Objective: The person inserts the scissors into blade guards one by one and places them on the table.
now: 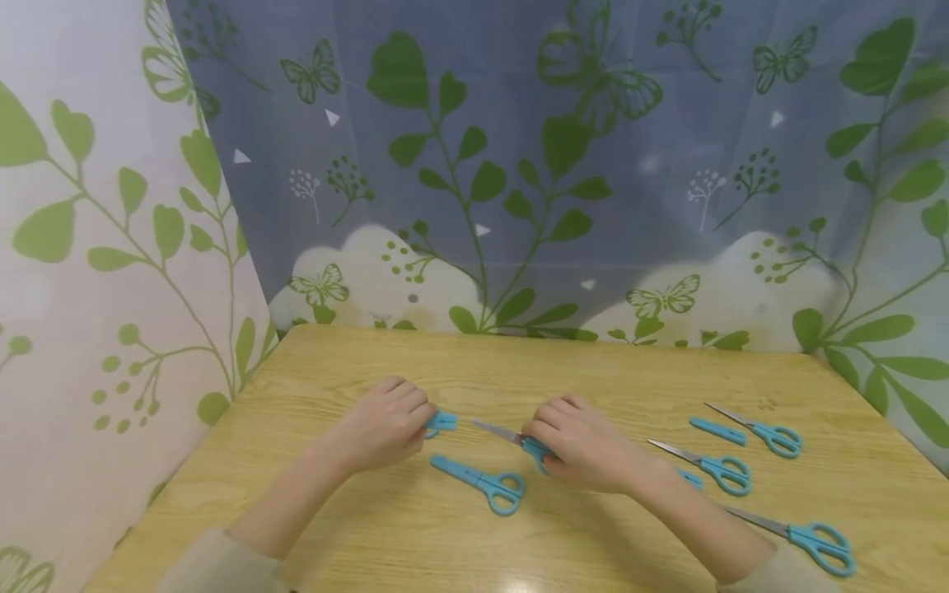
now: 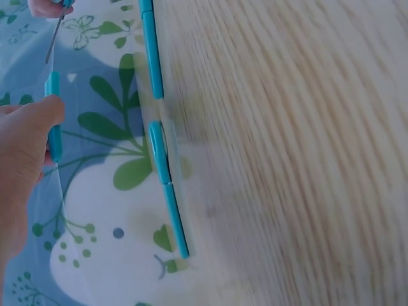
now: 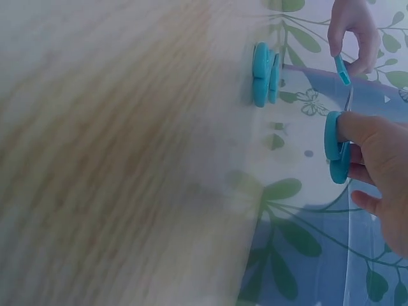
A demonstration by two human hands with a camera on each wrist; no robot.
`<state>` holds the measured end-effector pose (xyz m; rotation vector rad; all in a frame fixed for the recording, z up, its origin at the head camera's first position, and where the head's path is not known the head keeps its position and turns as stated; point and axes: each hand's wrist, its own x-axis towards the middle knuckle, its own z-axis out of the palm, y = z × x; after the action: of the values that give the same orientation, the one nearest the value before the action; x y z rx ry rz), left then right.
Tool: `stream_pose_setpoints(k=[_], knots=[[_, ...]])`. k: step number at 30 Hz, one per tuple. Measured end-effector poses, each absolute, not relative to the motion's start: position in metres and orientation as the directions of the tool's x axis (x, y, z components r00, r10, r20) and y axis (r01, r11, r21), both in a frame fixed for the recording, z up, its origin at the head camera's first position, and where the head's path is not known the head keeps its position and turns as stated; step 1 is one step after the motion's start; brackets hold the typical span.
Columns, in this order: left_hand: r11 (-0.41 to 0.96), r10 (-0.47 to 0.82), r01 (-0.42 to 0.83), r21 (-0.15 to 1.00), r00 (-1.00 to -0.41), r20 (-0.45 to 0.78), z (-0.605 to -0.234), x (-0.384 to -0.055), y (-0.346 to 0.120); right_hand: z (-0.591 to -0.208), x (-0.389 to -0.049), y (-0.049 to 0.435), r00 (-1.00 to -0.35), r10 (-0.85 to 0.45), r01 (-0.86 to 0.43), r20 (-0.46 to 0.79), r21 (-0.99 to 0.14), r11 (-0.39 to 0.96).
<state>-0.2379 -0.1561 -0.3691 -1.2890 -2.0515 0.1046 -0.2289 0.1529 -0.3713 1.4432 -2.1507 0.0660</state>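
Observation:
My left hand point(image 1: 390, 422) pinches a blue blade cover point(image 1: 443, 422), its end pointing right in the head view. My right hand point(image 1: 582, 443) grips scissors point(image 1: 535, 451) by their blue handle, the bare blades facing the cover. A small gap separates blade tip and cover. The right wrist view shows the held handle point(image 3: 335, 150) in the fingers, with the cover point(image 3: 342, 70) just beyond the tip. Below and between the hands, scissors point(image 1: 478, 484) with a cover over their blades lie on the table.
On the right lie bare-bladed scissors point(image 1: 774, 436), another pair point(image 1: 722, 472) and a third point(image 1: 815, 543) near the right forearm. Loose covers lie beside them, one cover point(image 1: 717, 431) at the back. A leaf-patterned cloth point(image 1: 474, 165) hangs behind the wooden table point(image 1: 356, 543).

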Motion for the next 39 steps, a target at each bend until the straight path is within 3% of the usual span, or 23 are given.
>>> stream_pose_setpoints(k=[12, 24, 39], knots=[[0.463, 0.821, 0.755, -0.465, -0.167, 0.546, -0.374, -0.237, -0.139, -0.376, -0.228, 0.16, -0.165, -0.829, -0.889, 0.534, 0.284, 0.36], [0.467, 0.825, 0.769, -0.437, -0.2, 0.529, -0.374, -0.235, -0.133, -0.379, -0.229, 0.165, -0.18, -0.848, -0.881, 0.498, 0.301, 0.364], [0.438, 0.828, 0.788, -0.433, -0.166, 0.535, -0.381, -0.236, -0.127, -0.382, -0.228, 0.165, -0.17, -0.846, -0.888, 0.505, 0.293, 0.353]])
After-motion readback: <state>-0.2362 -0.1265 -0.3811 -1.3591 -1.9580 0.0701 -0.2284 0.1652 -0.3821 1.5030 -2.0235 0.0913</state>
